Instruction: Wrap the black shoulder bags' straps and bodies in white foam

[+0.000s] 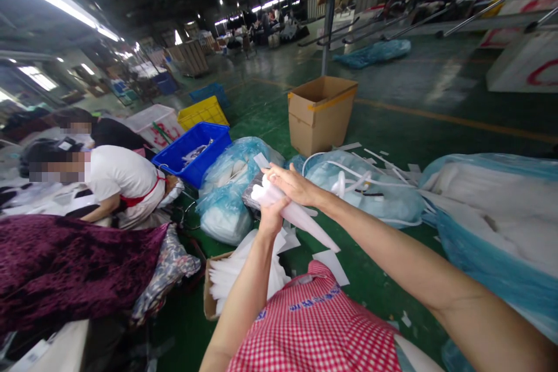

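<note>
A long white tapered piece of soft material [305,222] points down to the right in front of me. My left hand [273,215] is wrapped round its upper part from below. Above it, my right hand [290,181] has its thumb and fingers pressed on the bunched white end. A small pale slip [261,161] sticks up at the fingertips. Just behind the hands is a dark grey bundle [251,193]. Below them stands a cardboard box [211,296] with white sheets [238,270] in it.
Blue plastic bags with white contents lie ahead [231,209] and at right [471,244]. Beyond are a blue crate [192,168], a yellow crate [203,113] and a tall carton [320,122]. Two people bend over a table at left, near purple velvet cloth [78,267].
</note>
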A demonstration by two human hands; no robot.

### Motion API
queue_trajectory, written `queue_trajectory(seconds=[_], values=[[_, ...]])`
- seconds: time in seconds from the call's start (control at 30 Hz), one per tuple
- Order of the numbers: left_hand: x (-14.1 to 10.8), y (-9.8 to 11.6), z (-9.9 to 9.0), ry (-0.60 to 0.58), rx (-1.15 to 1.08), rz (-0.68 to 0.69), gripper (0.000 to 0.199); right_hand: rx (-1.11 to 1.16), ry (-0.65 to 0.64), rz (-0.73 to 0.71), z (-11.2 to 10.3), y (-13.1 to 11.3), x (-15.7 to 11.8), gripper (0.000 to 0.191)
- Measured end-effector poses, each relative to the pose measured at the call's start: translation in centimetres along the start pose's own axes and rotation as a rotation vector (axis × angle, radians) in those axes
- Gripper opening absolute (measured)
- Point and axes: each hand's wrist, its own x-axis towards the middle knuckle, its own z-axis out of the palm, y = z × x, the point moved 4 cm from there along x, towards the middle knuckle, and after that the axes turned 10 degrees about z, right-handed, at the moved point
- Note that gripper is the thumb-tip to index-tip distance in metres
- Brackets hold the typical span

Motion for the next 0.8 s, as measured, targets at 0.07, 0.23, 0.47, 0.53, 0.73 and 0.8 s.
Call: queue_trajectory(seconds=[0.07, 0.23, 0.47, 0.53, 0.73, 0.8], values=[[0.1, 0.2, -0.2, 0.001, 0.022, -0.004, 0.088, 0.054, -0.005, -0.014, 0.0, 0.0, 0.4, 0.034], [0.9, 2.9, -1.1, -0.056, 0.033, -0.017, 0.04, 0.364, -0.102, -0.029, -0.4, 3.9, 0.4, 0.05], [1.6, 8.4, -4.8, 0.116, -0.064, 0.097, 0.034, 0.044, -0.214, 0.155, 0.9, 12.4, -3.3, 0.046], [1.6, 9.4, -5.6, 0.147, -0.059, 0.135, 0.035, -0.018, -0.186, 0.116, 1.6, 12.8, -3.9, 0.036], [1.5, 11.3, -6.3, 0.173, -0.017, 0.194, 0.038, -0.219, -0.088, -0.014, 3.6, 11.5, -4.4, 0.031], [1.4, 11.7, -6.4, 0.176, -0.038, 0.217, 0.039, -0.259, -0.076, -0.036, 4.3, 10.9, -4.6, 0.031]])
